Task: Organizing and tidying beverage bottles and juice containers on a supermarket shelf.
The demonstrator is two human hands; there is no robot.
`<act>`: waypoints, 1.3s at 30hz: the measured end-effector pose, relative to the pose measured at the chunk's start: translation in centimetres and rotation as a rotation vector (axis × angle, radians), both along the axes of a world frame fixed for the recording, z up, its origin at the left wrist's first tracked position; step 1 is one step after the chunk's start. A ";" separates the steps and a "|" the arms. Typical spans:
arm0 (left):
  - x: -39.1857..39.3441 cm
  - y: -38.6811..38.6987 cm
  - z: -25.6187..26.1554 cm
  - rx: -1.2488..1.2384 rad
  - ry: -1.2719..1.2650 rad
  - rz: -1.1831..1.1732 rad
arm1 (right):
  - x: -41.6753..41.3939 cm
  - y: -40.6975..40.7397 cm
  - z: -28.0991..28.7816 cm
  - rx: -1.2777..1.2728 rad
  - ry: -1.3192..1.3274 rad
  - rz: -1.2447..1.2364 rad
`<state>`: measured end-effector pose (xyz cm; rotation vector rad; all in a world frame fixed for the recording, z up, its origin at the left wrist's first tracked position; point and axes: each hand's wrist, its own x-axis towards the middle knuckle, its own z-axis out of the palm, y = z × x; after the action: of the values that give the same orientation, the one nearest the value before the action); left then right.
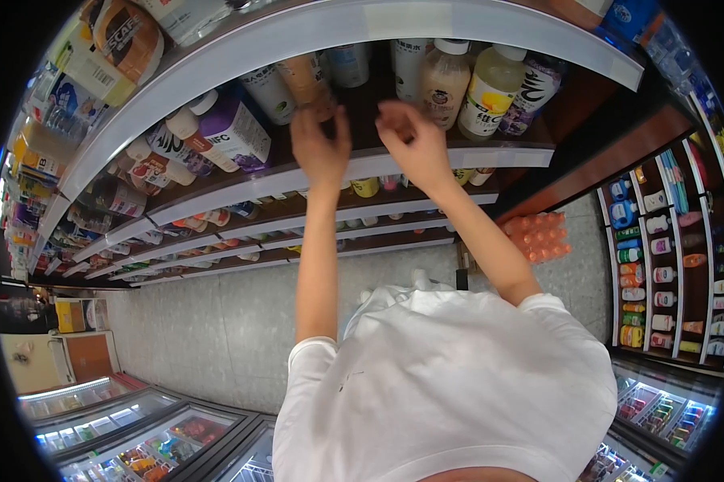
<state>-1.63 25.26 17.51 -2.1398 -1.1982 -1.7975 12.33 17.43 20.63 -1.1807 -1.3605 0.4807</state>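
Note:
My left hand (321, 144) reaches onto a drink shelf at the front of a bottle with an orange-brown label (305, 75). Its fingers are blurred and overlap the bottle's lower end; whether they grip it is unclear. My right hand (411, 135) is a little to the right over the same shelf, its fingers curled and blurred beside a milky-tea-coloured bottle (444, 84). Right of that stand a pale yellow drink bottle (488, 93) and a bottle with a purple grape label (534, 90). White bottles (267, 93) and a purple juice carton (235, 132) stand to the left.
A white-edged shelf (398, 19) runs above my hands, with lower shelves of bottles beneath. A shrink-wrapped pack of orange bottles (537, 237) sits on the tiled floor (217, 325). Glass-topped freezers (187, 437) lie behind me; a shelf rack of toiletry bottles (663, 244) is at right.

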 end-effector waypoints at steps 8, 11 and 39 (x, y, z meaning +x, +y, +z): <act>-4.3 1.8 -1.4 0.008 -0.023 0.181 | -0.8 16.9 0.6 0.284 -0.299 -0.230; -2.5 2.1 -1.2 -0.006 -0.078 0.130 | 1.9 21.7 -1.2 0.334 -0.371 -0.290; -1.5 6.3 0.8 -0.229 -0.094 -0.053 | 0.8 3.4 0.0 0.125 -0.172 -0.143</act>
<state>-3.15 31.60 18.30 -2.2476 -1.4463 -1.8842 13.11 20.84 20.61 -1.2277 -1.4186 0.1929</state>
